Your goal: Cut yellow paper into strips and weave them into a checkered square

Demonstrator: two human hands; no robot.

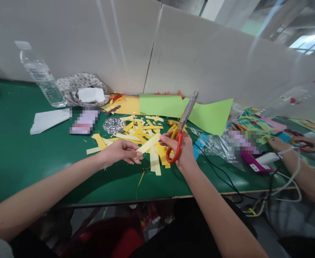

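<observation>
A pale yellow paper strip stretches between my two hands above the green table. My left hand pinches its lower left end between thumb and fingers. At the strip's other end are the fingertips of my right hand. That same hand grips a pair of scissors with red handles, blades pointing up and away. Under and around both hands lies a loose pile of yellow paper strips, some pale and some deeper yellow. Light green paper sheets rest behind the pile against the grey partition.
A water bottle, a spotted cloth bag and a phone stand or lie at the left. Clear plastic wrap, a purple power strip and cables are at the right. Farther right, another person's hand reaches over the table.
</observation>
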